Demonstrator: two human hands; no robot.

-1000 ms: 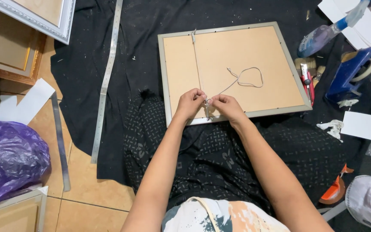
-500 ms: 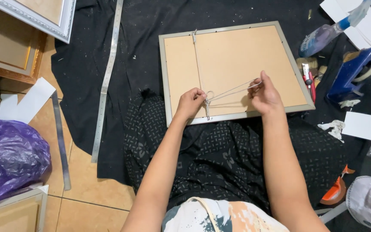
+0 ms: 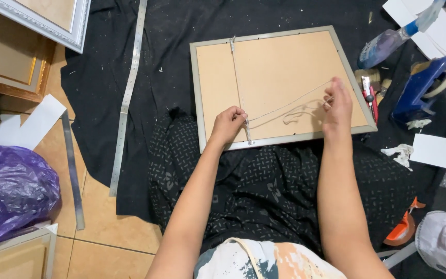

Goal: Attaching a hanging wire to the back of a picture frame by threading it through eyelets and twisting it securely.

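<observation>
Your arms bare to frame edge, no sleeves, no watch, no rings visible. Your left hand (image 3: pixel 228 124) and right hand (image 3: pixel 337 103) ungloved. Your trousers black with small grey patterned print. Your top white, splashed with teal, peach and dark patches; thin cream strap crosses it.

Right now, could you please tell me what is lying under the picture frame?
The picture frame lies face down on a black cloth, its near edge resting over the person's lap. The cloth covers tan floor tiles. Whatever lies directly beneath the frame is hidden by its backing board.
</observation>
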